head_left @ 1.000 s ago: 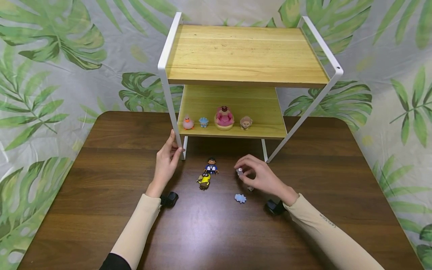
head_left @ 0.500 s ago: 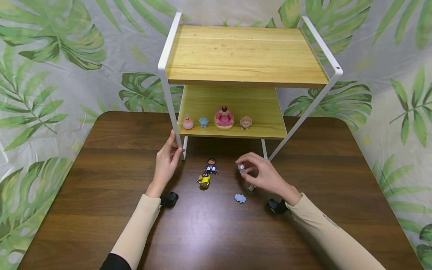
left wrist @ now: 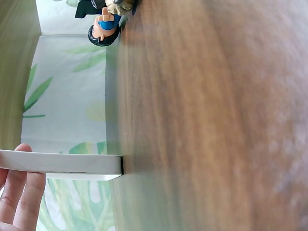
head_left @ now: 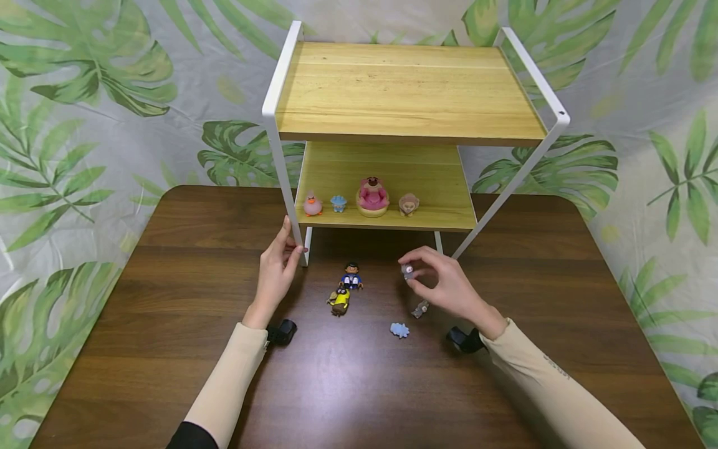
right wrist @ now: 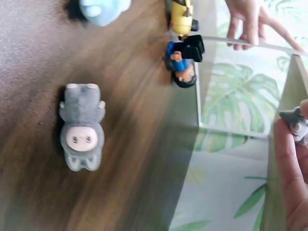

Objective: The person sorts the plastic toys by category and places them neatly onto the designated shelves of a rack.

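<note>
At the left front of the white-framed shelf, my left hand (head_left: 274, 265) grips the white leg (left wrist: 72, 163), its fingers against the metal in the left wrist view. My right hand (head_left: 444, 284) pinches a small grey figurine (head_left: 407, 271) with a pale face between thumb and fingers, above the table. Below that hand, another grey plush-like figurine with ears (right wrist: 83, 127) lies face up on the wood. Closer to the front lies a light-blue figurine (head_left: 399, 330). A black-haired toy figure (head_left: 351, 276) in blue and a yellow-and-brown figure (head_left: 339, 301) are between the hands.
On the middle shelf board (head_left: 437, 215) stand a pink duck (head_left: 312, 205), a small blue figure (head_left: 338, 203), a pink bear (head_left: 373, 197) in a round seat and a beige figure (head_left: 408, 204). The top board (head_left: 409, 90) overhangs them. The brown table (head_left: 168, 299) surrounds the shelf.
My right hand has lifted the grey figurine and moved slightly away and right, uncovering the second grey figurine below. My left hand stays on the shelf leg.
</note>
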A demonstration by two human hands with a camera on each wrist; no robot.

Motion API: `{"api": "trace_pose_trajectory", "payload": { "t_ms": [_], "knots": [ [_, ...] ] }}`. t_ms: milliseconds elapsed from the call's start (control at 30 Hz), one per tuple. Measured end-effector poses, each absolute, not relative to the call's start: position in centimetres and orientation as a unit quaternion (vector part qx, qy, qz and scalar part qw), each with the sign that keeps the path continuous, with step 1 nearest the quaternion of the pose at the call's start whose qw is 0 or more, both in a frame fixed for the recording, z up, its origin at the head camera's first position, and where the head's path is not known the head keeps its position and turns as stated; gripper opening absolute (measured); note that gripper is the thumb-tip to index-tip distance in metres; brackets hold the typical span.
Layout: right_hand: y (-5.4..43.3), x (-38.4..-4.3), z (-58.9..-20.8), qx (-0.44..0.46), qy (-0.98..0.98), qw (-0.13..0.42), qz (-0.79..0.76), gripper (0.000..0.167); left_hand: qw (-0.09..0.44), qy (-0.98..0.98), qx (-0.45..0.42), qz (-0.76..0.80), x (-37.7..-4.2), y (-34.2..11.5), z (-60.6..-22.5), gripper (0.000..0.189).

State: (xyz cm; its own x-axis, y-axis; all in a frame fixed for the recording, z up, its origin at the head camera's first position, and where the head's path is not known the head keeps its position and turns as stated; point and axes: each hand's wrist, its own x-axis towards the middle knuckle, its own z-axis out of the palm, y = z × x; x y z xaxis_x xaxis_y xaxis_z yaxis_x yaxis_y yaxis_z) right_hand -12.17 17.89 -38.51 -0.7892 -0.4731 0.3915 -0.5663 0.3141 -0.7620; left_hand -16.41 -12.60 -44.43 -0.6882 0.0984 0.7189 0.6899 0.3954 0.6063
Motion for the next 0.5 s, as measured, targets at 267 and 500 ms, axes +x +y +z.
{"api": "trace_pose_trajectory", "payload": {
  "t_ms": [267,500],
  "knots": [
    [18.4,-12.5,-37.6,0.32,-0.792,0.097,0.511,0.033,0.303,-0.779,-0.252,-0.487,-16.5,-12.6,-44.5,0.1],
    [18.9,-12.8,-36.9,0.319,-0.786,0.124,0.515,0.034,0.303,-0.78,-0.251,-0.486,-16.4,-12.6,-44.5,0.1]
  ]
}}
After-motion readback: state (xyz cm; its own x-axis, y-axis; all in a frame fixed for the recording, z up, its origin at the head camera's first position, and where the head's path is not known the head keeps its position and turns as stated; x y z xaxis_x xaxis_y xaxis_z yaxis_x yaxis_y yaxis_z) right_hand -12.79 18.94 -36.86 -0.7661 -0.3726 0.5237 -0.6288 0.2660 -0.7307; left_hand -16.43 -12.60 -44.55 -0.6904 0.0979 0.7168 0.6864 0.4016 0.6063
